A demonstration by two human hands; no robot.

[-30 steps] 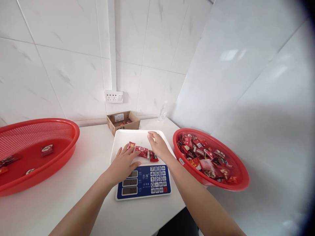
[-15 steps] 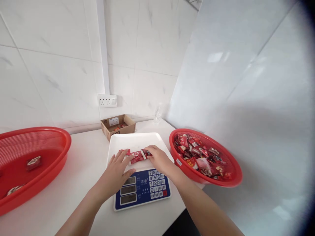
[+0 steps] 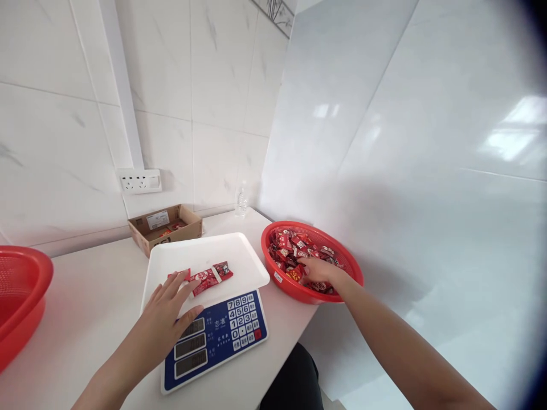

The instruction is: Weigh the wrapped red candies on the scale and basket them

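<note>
Hands (image 3: 167, 302) at scale (image 3: 220, 340) and basket (image 3: 294, 291)

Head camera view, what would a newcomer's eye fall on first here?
Probably the bright red plastic basket right of centre, heaped with small shiny red-wrapped packets, the right hand reaching in. Next, the white-and-blue electronic scale left of it, with a short row of red packets on top and the left hand spread at their left end.

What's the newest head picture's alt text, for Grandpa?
A person's right hand is in a red plastic basket of wrapped packets; the left hand lies partly over red packets on a digital scale. A cardboard box and clear bottle stand behind.
</note>
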